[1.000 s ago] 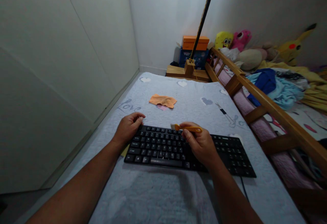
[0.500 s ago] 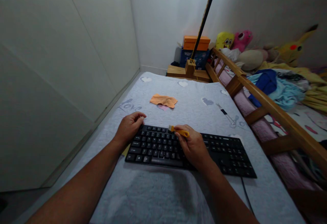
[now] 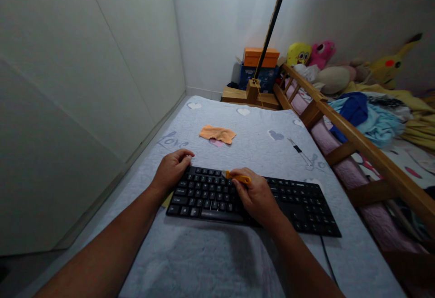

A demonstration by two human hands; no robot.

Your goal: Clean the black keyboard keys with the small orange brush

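A black keyboard (image 3: 212,194) lies across the bed cover, its cord running toward me. My left hand (image 3: 173,166) is closed at the keyboard's upper left corner, thumb and curled fingers gripping its edge. In my right hand (image 3: 253,191) is a small brush (image 3: 243,179) with a yellow-orange handle. Its pale bristles touch the top rows of keys, left of the hand. That hand covers the middle of the keyboard. Something yellowish (image 3: 166,199) shows from under the keyboard's left edge.
An orange cloth (image 3: 217,133) lies crumpled beyond the keyboard. To the right is a thin wire tool (image 3: 299,151) with a black grip. A wooden bed rail (image 3: 367,130) borders the right side, and a pale cabinet wall (image 3: 102,85) rises on the left.
The brush head has shifted slightly left and down over the upper keys, and the right hand has moved a little with it. My left hand and the keyboard stay in place.
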